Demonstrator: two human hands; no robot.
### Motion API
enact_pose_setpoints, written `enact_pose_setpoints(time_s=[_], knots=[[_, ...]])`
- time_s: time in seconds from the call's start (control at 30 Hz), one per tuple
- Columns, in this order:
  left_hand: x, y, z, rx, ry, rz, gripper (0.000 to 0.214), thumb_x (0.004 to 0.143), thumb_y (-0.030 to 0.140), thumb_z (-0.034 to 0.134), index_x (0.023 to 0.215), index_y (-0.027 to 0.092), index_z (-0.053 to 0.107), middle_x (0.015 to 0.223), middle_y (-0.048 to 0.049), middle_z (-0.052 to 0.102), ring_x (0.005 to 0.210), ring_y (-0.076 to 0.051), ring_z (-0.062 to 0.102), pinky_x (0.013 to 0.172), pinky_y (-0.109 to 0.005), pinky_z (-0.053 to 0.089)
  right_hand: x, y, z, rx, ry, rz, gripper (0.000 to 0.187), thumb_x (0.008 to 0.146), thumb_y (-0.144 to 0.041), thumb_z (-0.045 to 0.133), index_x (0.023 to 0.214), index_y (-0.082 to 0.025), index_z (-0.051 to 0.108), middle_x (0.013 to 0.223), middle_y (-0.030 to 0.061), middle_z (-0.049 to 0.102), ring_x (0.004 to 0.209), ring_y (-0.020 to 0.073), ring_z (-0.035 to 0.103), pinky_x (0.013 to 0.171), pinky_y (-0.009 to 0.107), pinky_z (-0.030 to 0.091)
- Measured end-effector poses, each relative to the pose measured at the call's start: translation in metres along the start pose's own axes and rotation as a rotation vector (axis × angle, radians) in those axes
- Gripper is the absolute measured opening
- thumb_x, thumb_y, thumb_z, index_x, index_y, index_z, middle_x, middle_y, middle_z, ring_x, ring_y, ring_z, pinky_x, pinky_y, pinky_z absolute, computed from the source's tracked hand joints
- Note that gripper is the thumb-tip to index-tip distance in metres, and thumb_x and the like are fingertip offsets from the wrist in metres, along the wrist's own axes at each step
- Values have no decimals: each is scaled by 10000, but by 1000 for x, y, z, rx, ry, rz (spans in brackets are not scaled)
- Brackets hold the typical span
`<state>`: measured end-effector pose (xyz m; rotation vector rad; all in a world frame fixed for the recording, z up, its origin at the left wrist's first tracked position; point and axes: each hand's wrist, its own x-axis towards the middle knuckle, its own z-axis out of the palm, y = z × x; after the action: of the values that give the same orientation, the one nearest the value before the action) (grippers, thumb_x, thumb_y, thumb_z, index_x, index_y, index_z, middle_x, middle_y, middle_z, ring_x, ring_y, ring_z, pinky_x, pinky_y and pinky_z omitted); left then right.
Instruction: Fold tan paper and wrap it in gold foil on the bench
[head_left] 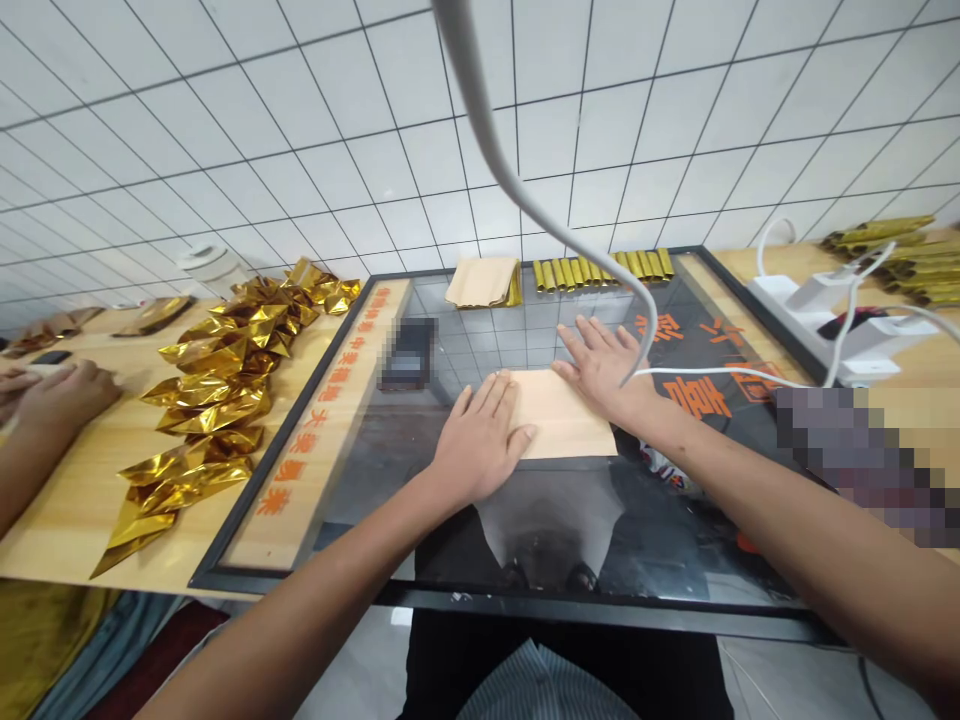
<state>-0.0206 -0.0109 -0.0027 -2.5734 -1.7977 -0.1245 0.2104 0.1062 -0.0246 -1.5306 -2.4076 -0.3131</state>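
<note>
A tan sheet of paper (562,420) lies flat on the glass-topped work board (585,540). My left hand (480,440) rests flat on the sheet's left part, fingers stretched out and together. My right hand (600,365) lies flat at the sheet's upper right corner, fingers spread. Neither hand grips anything. A stack of the same tan sheets (484,282) sits at the board's far edge, beside a row of rolled gold tubes (600,270).
A pile of folded gold foil pieces (225,390) covers the wooden table at the left. Another person's hand (60,395) rests at the far left. A white power strip (832,320) with cables stands at the right, more gold tubes (892,255) behind it. A white cable (525,200) hangs across the view.
</note>
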Motion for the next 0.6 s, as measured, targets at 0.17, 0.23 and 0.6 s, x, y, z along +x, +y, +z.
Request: enact_pose_setpoints(time_s=[0.17,0.23,0.6], knots=[[-7,-8,-2,28,-10,3,626,1164,452,320,1696,135,413,1809,-130,311,1678,-294,332,1342,-618,302,1,-3,-5,-8,-26,-1,631,1132,-475,401,1680,-169,472,1743,219,442,1599,392,441,1251,631,333],[-3,-7,-7,17,-16,4,609,1169,425,294,1683,129,434,1799,-131,338,1669,-290,354,1342,-621,302,1,-4,-6,-5,-32,8,625,1132,-461,406,1681,-170,473,1743,218,440,1598,390,445,1252,630,338],[27,17,-3,-22,-10,56,622,1164,403,278,1695,110,415,1807,-138,324,1681,-300,322,1358,-582,286,0,0,-3,17,7,-6,631,1134,-474,379,1683,-176,470,1735,211,458,1589,382,459,1246,639,353]])
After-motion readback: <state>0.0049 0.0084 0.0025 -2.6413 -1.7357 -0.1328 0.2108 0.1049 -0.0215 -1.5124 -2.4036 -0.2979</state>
